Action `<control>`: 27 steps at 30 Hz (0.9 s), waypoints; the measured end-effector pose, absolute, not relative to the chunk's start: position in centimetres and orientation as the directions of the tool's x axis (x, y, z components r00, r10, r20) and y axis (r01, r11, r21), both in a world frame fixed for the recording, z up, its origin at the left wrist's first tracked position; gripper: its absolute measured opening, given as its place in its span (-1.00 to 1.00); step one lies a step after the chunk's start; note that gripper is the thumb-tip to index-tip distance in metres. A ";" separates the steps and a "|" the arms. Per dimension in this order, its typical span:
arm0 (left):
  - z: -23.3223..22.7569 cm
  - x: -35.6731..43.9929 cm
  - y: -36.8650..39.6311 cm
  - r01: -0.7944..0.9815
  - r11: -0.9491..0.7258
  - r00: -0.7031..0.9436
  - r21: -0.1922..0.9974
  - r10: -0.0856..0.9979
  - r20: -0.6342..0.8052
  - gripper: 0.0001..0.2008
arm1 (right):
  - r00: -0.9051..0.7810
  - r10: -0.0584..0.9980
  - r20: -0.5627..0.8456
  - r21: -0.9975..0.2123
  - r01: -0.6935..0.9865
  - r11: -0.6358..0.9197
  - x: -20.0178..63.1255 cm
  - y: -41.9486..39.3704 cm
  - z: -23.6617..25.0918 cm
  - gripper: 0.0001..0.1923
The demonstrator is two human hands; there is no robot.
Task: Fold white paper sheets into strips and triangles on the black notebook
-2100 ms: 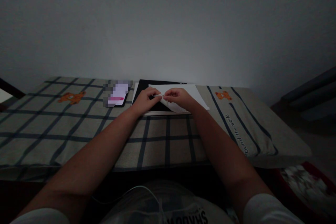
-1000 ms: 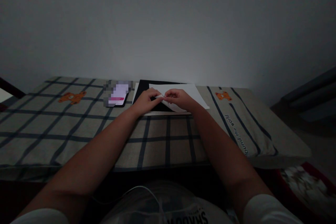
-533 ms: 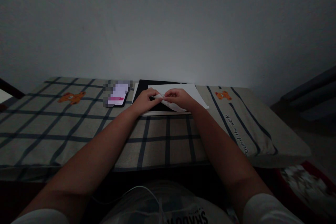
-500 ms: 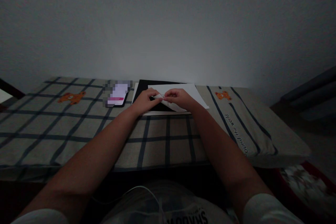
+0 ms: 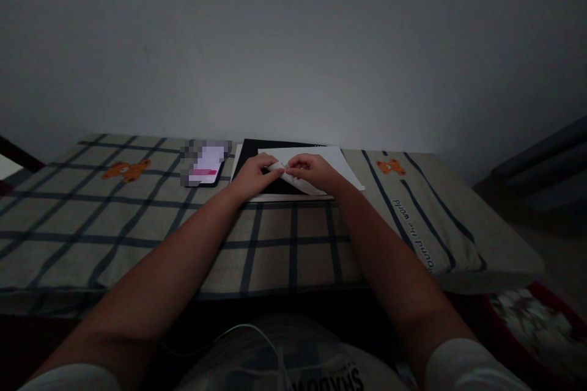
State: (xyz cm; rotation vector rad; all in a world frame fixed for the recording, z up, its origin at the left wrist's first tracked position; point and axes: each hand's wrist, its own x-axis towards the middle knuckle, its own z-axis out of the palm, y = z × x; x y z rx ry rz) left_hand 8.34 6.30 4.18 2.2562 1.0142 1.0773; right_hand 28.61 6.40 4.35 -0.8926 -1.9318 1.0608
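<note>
Where both hands meet at 12 o'clock on the bed, the left hand (image 5: 251, 176) and right hand (image 5: 312, 171) each pinch, fingertips closed, a small folded white paper (image 5: 293, 179) over a black board (image 5: 251, 153). Paper judged light, thin, limp (creases readily, tears if tugged); best held at folded edges. White sheet (image 5: 339, 162) beneath, matte. Phone (image 5: 206, 168) at 11 o'clock; checked bedcover (image 5: 137, 220) soft, woven.
</note>
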 end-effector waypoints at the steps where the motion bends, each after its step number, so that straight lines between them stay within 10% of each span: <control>1: 4.2 8.3 6.3 0.424 -0.634 0.424 0.647 0.770 0.477 -0.79 | -0.478 0.838 0.265 -0.893 0.206 0.401 28.7 6.5 4.3 -0.73; 27: 4.0 8.2 6.5 0.433 -0.632 0.433 0.643 0.771 0.467 -0.78 | -0.491 0.845 0.212 -0.883 0.274 0.381 29.1 6.5 4.2 -0.72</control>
